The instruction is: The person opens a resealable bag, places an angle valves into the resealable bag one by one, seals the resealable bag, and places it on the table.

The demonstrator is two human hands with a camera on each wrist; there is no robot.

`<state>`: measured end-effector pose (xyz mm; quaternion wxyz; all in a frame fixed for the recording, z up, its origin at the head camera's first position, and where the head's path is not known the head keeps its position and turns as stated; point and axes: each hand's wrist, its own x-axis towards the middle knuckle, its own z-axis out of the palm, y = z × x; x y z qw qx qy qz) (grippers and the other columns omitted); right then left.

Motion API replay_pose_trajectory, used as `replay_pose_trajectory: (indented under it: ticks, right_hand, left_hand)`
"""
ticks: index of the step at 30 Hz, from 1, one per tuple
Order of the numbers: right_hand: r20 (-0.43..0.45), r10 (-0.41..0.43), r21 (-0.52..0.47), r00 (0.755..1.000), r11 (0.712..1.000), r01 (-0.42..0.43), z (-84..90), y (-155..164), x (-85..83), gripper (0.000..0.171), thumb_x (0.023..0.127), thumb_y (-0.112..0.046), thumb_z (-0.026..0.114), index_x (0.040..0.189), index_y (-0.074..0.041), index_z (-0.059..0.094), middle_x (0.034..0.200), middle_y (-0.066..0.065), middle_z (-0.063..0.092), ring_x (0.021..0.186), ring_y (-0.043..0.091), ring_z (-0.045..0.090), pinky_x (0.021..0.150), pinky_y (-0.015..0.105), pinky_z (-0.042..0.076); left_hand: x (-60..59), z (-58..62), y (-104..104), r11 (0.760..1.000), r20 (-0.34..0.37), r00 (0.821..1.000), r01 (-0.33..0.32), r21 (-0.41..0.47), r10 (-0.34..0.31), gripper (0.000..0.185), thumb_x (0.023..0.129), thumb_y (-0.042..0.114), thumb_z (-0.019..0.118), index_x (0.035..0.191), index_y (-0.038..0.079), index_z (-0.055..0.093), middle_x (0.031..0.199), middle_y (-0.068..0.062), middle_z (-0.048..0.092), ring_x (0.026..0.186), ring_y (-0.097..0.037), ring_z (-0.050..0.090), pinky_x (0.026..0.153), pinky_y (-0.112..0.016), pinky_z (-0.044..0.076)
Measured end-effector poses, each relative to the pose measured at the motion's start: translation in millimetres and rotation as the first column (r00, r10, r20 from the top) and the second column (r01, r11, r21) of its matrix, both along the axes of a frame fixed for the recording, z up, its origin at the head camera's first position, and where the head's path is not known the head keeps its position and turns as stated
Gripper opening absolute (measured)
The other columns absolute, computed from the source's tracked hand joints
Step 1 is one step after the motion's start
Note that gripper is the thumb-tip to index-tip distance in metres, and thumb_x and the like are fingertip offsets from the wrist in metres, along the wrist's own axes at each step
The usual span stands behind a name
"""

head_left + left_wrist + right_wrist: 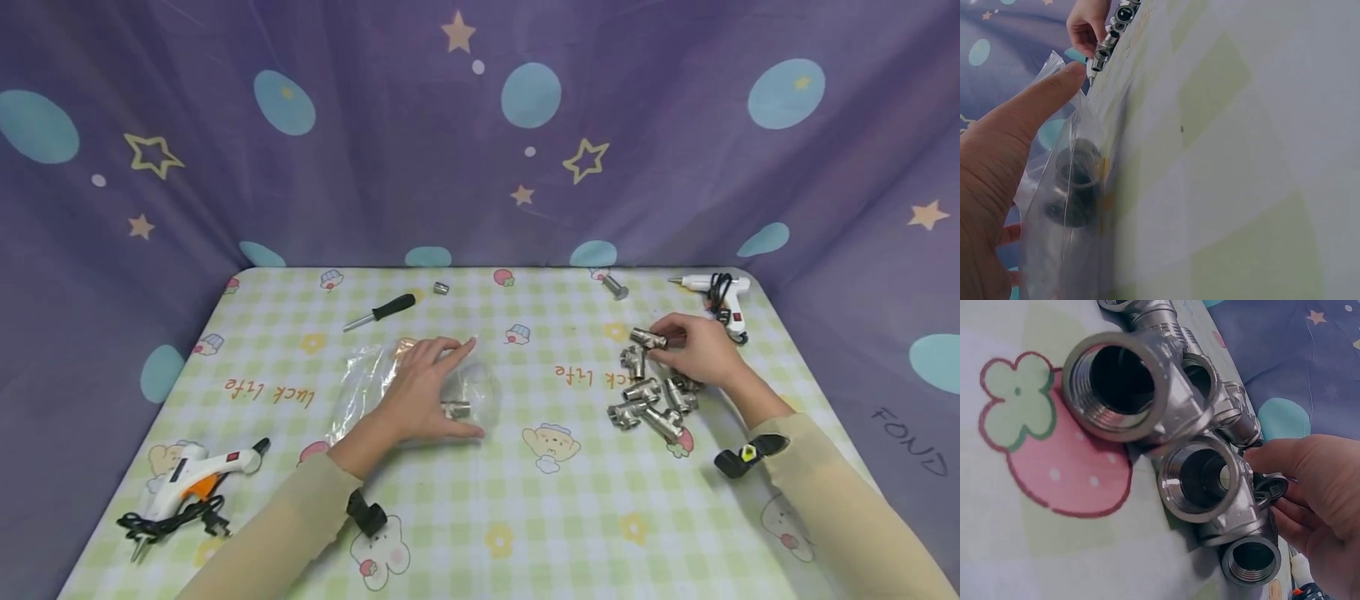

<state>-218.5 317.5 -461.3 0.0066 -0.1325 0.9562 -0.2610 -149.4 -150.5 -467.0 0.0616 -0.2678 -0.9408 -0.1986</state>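
Left hand (423, 396) lies flat, fingers straight, on the clear, limp plastic bag (367, 383). Right hand (693, 346) pinches a heavy, slick threaded steel tee fitting (648, 338); best gripped across its body.

Purple star-patterned cloth (660, 183) backs a green-checked table (465, 533).

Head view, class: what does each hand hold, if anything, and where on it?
The right hand pinches a metal pipe fitting by one end, above the pile of fittings. The left hand lies flat on a clear plastic bag, gripping nothing.
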Motion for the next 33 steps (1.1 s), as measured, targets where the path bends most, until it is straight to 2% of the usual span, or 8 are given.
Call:
replay_pose_trajectory:
  ticks: [3,12,14,19,21,27,33]
  right_hand:
    - [-0.010,-0.011,-0.025,1.000,1.000,0.011,0.5,-1,0.5,0.036,0.090,-0.017,0.086,0.121,-0.004,0.073,0.118,0.024,0.076,0.105,0.045,0.076,0.092,0.057,0.062]
    - [-0.121,-0.063,-0.125,0.991,0.991,0.048,7.2,-13,-2.0,0.033,0.091,-0.014,0.084,0.121,-0.003,0.073,0.119,0.023,0.075,0.108,0.046,0.075,0.091,0.053,0.063]
    - [-0.131,-0.067,-0.155,0.989,0.987,0.047,9.1,-18,-3.2,0.033,0.092,-0.013,0.084,0.121,-0.004,0.073,0.120,0.021,0.075,0.108,0.044,0.075,0.092,0.047,0.063]
    - [-0.124,-0.053,-0.264,0.991,0.964,0.018,15.4,-34,-3.2,0.033,0.092,-0.009,0.083,0.123,-0.004,0.073,0.121,0.018,0.074,0.108,0.039,0.074,0.094,0.019,0.060]
    - [-0.127,-0.037,-0.297,0.991,0.955,-0.003,19.7,-42,-2.0,0.033,0.092,-0.008,0.083,0.123,-0.003,0.073,0.121,0.018,0.074,0.109,0.039,0.073,0.094,0.014,0.057]
    - [-0.130,0.015,-0.361,0.991,0.931,-0.061,31.5,-66,0.4,0.034,0.089,-0.006,0.085,0.121,-0.002,0.074,0.122,0.017,0.074,0.108,0.035,0.073,0.095,0.014,0.057]
    - [-0.140,0.087,-0.349,0.986,0.928,-0.132,33.3,-87,3.9,0.032,0.089,-0.007,0.086,0.119,-0.004,0.074,0.120,0.015,0.075,0.108,0.033,0.074,0.096,0.017,0.058]
  left_hand:
    - [0.0,-0.3,0,1.000,0.000,1.000,0.000,-0.002,0.000,0.136,0.054,0.079,0.092,0.165,0.017,0.042,0.149,-0.007,0.052,0.139,-0.032,0.050,0.123,-0.057,0.037]
    - [-0.6,-1.7,0,1.000,0.001,1.000,-0.003,-0.002,0.003,0.138,0.054,0.079,0.092,0.165,0.016,0.041,0.149,-0.007,0.052,0.137,-0.031,0.050,0.124,-0.056,0.037]
    - [-0.6,-2.0,0,1.000,0.001,1.000,-0.004,-0.003,0.004,0.138,0.054,0.079,0.092,0.165,0.015,0.041,0.149,-0.007,0.053,0.137,-0.031,0.051,0.124,-0.055,0.037]
    - [-0.3,-1.6,0,1.000,0.008,1.000,-0.004,0.000,0.004,0.138,0.054,0.079,0.092,0.165,0.015,0.041,0.149,-0.007,0.052,0.137,-0.031,0.051,0.124,-0.056,0.037]
    - [-0.2,-1.3,0,1.000,0.009,1.000,-0.003,0.002,0.003,0.138,0.054,0.079,0.092,0.165,0.015,0.040,0.150,-0.006,0.052,0.137,-0.031,0.051,0.124,-0.056,0.037]
    - [0.5,-0.5,0,1.000,0.006,1.000,-0.004,0.005,0.004,0.138,0.054,0.078,0.092,0.166,0.015,0.040,0.150,-0.007,0.052,0.138,-0.031,0.050,0.124,-0.056,0.037]
    - [1.0,-0.3,1,1.000,0.007,1.000,-0.004,0.005,0.004,0.138,0.054,0.078,0.092,0.166,0.015,0.040,0.150,-0.007,0.052,0.138,-0.031,0.050,0.124,-0.056,0.036]
